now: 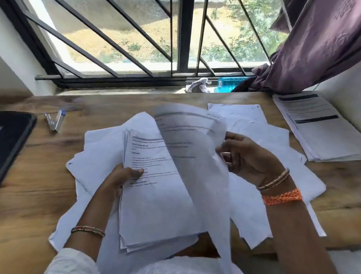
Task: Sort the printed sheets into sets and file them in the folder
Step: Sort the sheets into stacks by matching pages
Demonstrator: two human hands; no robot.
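Note:
My left hand point(123, 177) grips the left edge of a stack of printed sheets point(156, 201), thumb on the top page, holding it above the desk. My right hand point(244, 157) pinches the right edge of a single sheet point(188, 137), which is lifted and blurred, curving over the stack. Several loose white sheets point(259, 129) lie spread on the wooden desk under and around my hands. A neat pile of printed sheets point(323, 129) rests at the far right. A dark folder point(1, 145) lies at the left edge.
A stapler point(55, 119) lies on the desk point(43, 191) left of the papers. On the window sill sit a crumpled cloth point(198, 85) and a blue bottle point(230, 83). A purple curtain point(322, 44) hangs at the right over the barred window.

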